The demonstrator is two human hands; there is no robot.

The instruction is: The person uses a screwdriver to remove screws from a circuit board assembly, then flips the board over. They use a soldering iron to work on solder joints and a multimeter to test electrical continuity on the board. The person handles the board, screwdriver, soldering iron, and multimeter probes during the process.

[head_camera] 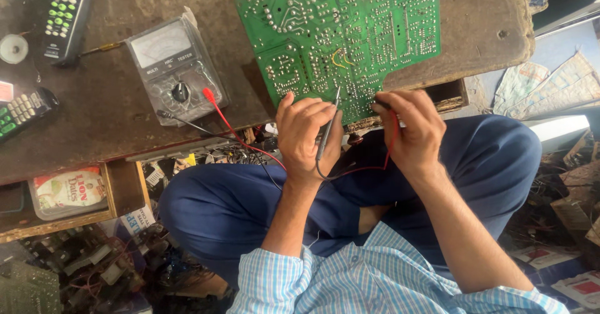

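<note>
circuit board (340,35): green, silver solder dots | meter (176,70): grey | leads: red, black | shirt (381,276): blue-white stripes

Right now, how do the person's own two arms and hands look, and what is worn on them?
Both hands, left hand and right hand, are bare: no gloves, rings or watch visible. The forearms are bare too. Light blue and white checked shirt sleeves are rolled up near the elbows.

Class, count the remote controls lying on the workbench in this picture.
2: a black remote with pale buttons at the top-left corner, and a second remote with green buttons at the left edge, partly cut off. Others may lie outside the frame.
</note>
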